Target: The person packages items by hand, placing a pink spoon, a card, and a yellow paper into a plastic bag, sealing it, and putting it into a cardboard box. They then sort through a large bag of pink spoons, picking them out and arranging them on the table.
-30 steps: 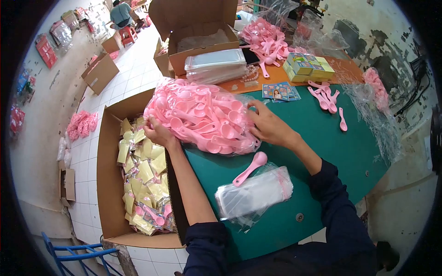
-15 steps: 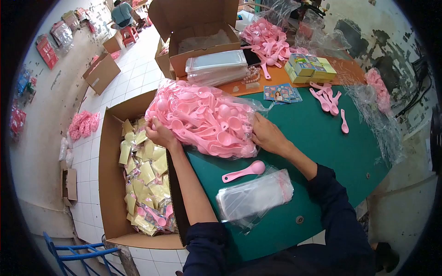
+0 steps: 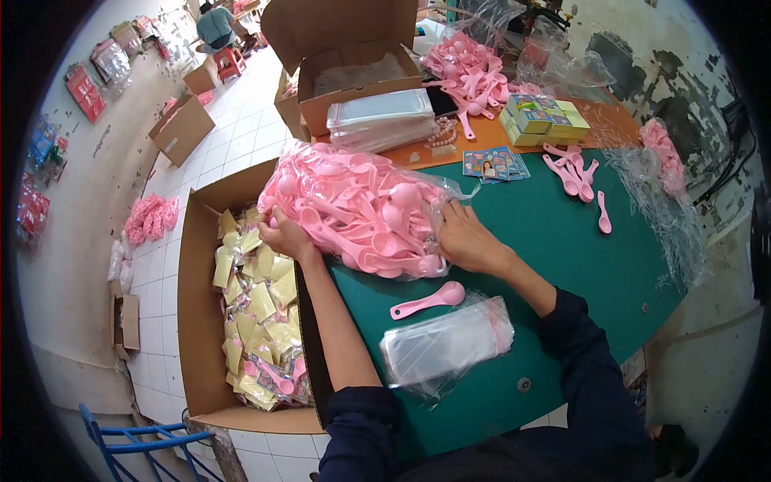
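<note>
A clear plastic bag full of pink measuring spoons (image 3: 353, 209) lies over the near table and the edge of the carton. My left hand (image 3: 285, 235) is closed on the bag's left side, its thumb upward. At the opposite end, my right hand (image 3: 472, 241) grips the gathered plastic, with some fingers hidden behind it. Just below the bag, a single pink spoon (image 3: 428, 301) rests on the green table (image 3: 554, 289). Closer to me is a stack of clear plastic sleeves (image 3: 450, 341), partly overlapped by loose film.
Left of the table stands a carton (image 3: 197, 321) holding many yellow-backed packets (image 3: 261, 301). Toward the back are an open box (image 3: 357, 92), bundled sleeves (image 3: 381, 112), small card boxes (image 3: 542, 120), fanned cards (image 3: 494, 165) and loose spoons (image 3: 570, 173). A person (image 3: 215, 28) sits far off.
The spoons inside the bag have shifted slightly. My right hand has changed its hold a little, its fingers now higher on the plastic. Both hands stay on the bag.
</note>
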A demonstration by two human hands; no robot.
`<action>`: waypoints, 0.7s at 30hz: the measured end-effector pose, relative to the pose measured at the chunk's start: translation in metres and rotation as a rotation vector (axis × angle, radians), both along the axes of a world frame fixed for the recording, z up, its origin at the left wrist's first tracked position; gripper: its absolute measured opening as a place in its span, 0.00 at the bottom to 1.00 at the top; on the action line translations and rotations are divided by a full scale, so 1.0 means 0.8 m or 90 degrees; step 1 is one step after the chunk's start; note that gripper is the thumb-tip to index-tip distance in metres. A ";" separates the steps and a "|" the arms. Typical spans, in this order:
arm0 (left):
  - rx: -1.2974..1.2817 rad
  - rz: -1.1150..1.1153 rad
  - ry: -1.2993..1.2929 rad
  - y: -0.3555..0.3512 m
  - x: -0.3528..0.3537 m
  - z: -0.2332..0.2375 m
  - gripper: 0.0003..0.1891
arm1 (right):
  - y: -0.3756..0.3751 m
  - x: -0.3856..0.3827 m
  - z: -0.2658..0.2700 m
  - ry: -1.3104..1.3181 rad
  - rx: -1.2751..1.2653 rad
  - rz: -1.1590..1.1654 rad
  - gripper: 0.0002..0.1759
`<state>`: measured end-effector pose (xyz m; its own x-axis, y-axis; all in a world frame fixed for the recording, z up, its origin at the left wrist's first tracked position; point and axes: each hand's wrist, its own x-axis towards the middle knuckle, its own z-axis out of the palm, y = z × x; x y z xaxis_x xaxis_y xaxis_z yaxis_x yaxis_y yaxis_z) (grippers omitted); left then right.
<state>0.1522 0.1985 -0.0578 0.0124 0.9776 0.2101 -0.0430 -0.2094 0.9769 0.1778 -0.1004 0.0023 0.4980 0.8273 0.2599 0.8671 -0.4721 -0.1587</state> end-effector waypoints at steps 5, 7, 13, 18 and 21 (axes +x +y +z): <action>-0.007 -0.006 0.039 -0.015 -0.010 0.019 0.13 | 0.009 0.007 -0.007 0.208 0.167 0.067 0.25; -0.006 -0.006 0.041 -0.015 -0.010 0.019 0.13 | 0.008 0.010 -0.009 0.199 0.252 0.095 0.23; 0.001 -0.004 0.027 -0.013 -0.008 0.017 0.13 | 0.001 0.009 0.015 0.383 0.254 -0.093 0.19; -0.006 -0.012 0.009 -0.014 -0.008 0.017 0.12 | -0.028 0.000 0.028 0.277 0.272 -0.174 0.18; -0.008 -0.006 0.008 -0.013 -0.007 0.016 0.12 | -0.063 -0.003 0.019 0.474 0.422 -0.150 0.15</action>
<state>0.1469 0.1881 -0.0451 0.0246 0.9799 0.1978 -0.0331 -0.1970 0.9798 0.1752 -0.1510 0.0174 0.8510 0.4902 0.1882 0.3390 -0.2390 -0.9099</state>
